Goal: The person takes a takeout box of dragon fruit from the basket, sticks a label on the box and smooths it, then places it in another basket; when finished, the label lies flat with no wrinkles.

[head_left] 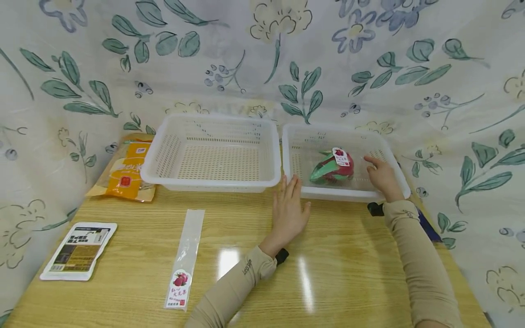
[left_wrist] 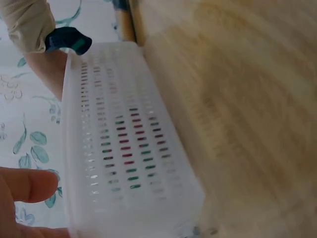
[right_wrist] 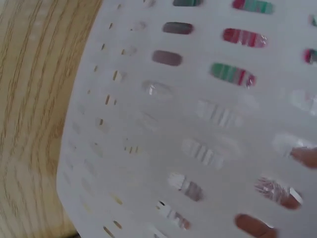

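Note:
A red and green dragon fruit (head_left: 334, 166) with a white label lies in the right white plastic basket (head_left: 340, 193). My right hand (head_left: 384, 178) reaches over the basket's front right rim, its index finger extended towards the fruit and apart from it. Through the slots, the right wrist view shows parts of fingers (right_wrist: 255, 225) and crinkled clear plastic. My left hand (head_left: 287, 212) lies with straight fingers at this basket's front left corner, fingertips right at the rim. In the left wrist view its thumb (left_wrist: 29, 184) sticks out beside the basket wall (left_wrist: 129, 213).
A second white basket (head_left: 211, 186) stands just left of the first. Further left lie an orange food bag (head_left: 129, 175) and a white flat packet (head_left: 79, 250). A clear strip (head_left: 188, 250) with a dragon fruit label lies on the wooden table (head_left: 340, 282). Flowered cloth (head_left: 246, 59) hangs behind.

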The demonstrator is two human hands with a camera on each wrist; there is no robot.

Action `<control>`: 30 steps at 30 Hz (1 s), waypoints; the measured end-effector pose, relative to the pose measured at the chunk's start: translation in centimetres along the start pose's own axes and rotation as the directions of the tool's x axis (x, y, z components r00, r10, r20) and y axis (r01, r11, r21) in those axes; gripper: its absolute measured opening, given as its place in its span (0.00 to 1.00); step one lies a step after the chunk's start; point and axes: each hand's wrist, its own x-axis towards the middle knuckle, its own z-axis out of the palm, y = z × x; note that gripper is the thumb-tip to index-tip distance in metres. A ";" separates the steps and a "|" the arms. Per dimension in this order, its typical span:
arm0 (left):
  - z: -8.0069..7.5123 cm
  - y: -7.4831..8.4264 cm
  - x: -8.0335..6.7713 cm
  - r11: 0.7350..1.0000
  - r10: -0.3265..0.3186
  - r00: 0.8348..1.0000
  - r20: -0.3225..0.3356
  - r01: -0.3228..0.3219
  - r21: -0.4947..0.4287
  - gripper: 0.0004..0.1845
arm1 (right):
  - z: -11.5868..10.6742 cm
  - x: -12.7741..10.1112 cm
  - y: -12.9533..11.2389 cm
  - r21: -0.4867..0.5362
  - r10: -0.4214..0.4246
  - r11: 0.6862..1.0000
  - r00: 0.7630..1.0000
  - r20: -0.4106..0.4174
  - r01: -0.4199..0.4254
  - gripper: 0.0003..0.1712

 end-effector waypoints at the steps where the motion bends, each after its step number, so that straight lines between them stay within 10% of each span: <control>1: -0.1 0.0 0.1 1.000 0.008 1.000 0.007 -0.008 0.021 0.35 | 0.0 0.0 0.0 -0.007 0.000 1.000 1.000 0.001 0.000 0.27; 9: -0.7 -0.2 0.8 0.993 0.052 0.996 0.075 -0.060 0.102 0.34 | -0.5 -0.8 -2.0 0.003 -0.008 1.000 1.000 0.004 0.008 0.28; 14: -1.3 -0.5 1.5 0.990 0.068 0.993 0.101 -0.080 0.117 0.34 | 0.0 -1.9 -4.7 -0.016 -0.151 0.988 0.985 -0.081 0.151 0.26; 23: -5.9 -2.0 2.1 0.960 0.183 0.938 0.295 -0.236 0.153 0.33 | 1.2 -6.6 -8.7 -0.230 -0.531 0.834 0.843 -0.083 0.502 0.26; 26: -8.1 -2.6 1.0 0.959 0.195 0.917 0.347 -0.253 0.129 0.32 | 0.8 -8.7 -9.3 -0.267 -0.546 0.808 0.838 -0.004 0.525 0.29; 30: -10.8 -3.3 -1.3 0.959 0.212 0.931 0.296 -0.256 0.121 0.30 | 0.4 -11.6 -9.5 -0.303 -0.570 0.772 0.819 0.057 0.559 0.32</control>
